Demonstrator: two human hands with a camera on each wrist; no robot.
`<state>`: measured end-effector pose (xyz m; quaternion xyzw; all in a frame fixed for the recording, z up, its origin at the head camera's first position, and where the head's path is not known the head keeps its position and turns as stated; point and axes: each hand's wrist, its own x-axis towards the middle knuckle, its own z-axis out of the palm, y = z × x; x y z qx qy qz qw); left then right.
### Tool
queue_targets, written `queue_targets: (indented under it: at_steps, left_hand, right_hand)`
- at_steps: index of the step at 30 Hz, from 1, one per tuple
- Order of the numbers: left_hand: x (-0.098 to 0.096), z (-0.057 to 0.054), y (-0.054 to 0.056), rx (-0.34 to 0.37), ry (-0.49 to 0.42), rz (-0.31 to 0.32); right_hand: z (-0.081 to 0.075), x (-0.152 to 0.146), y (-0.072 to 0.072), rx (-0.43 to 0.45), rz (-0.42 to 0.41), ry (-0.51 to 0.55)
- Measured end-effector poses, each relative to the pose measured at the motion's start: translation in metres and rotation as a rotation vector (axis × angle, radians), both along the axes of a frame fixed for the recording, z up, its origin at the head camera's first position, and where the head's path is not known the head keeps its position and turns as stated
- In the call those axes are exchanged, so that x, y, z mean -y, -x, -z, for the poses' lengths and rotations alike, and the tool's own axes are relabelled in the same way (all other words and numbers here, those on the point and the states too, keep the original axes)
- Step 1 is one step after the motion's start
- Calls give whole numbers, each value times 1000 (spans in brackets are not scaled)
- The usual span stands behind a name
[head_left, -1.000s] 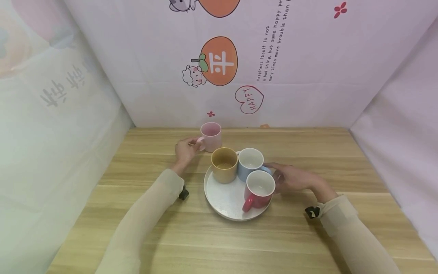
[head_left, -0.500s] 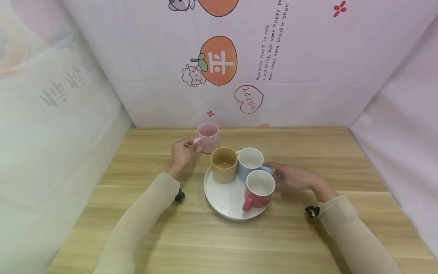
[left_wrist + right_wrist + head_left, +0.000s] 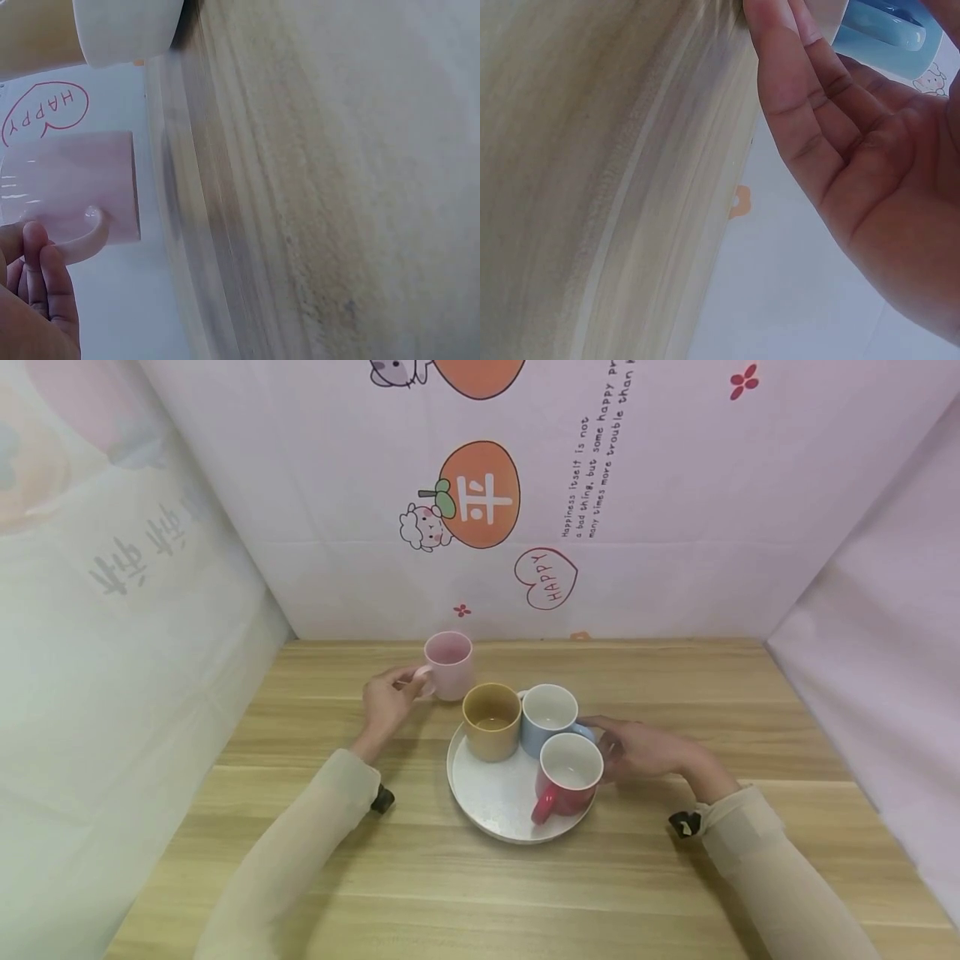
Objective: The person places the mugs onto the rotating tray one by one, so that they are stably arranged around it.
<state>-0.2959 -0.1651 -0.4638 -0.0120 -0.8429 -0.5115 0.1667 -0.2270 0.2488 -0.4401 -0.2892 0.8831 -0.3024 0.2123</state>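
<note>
My left hand (image 3: 390, 697) pinches the handle of a pink mug (image 3: 450, 668), held upright behind the tray's left side. In the left wrist view a gap shows between the mug's base and the wooden table (image 3: 300, 187). A round, pale metal tray (image 3: 487, 802) bears a mustard-yellow mug (image 3: 491, 735), a light blue mug (image 3: 534, 735) and a red mug (image 3: 570, 793), the latter two white inside. My right hand (image 3: 648, 752) rests at the tray's right side, fingers extended along its edge close to the blue mug's handle (image 3: 892, 30). Its fingertips are partly out of the right wrist view.
White printed cloth (image 3: 360, 568) hangs behind the table, with further cloth sides at left and right. The table (image 3: 420, 893) stretches in front of the tray and to both sides.
My left hand has moved left and slightly toward me, carrying the pink mug with it. The right hand, the tray and the mugs on it stay where they were.
</note>
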Motion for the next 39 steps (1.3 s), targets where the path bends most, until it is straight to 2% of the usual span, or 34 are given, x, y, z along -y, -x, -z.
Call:
queue_targets:
  at_steps: [10,16,19,26,31,34,39]
  left_hand:
    - [8,-3,-15,7,-5,-4]
    - [13,-10,-24,-14,-50,23]
    - [16,-13,-28,-6,-80,37]
    - [23,-22,-42,22,-105,23]
    - [27,-26,-52,40,-184,37]
    - [29,-29,-58,21,-196,50]
    - [32,-34,-67,-16,-162,51]
  right_hand:
    - [2,0,0,0,0,4]
    - [2,-2,-1,-25,-10,2]
    - [2,-2,-1,-25,-10,3]
    - [4,0,-1,-37,-1,-15]
    - [5,-1,0,-41,-5,-10]
    - [6,-1,1,-46,-9,-10]
    - [6,-1,1,-53,-5,-16]
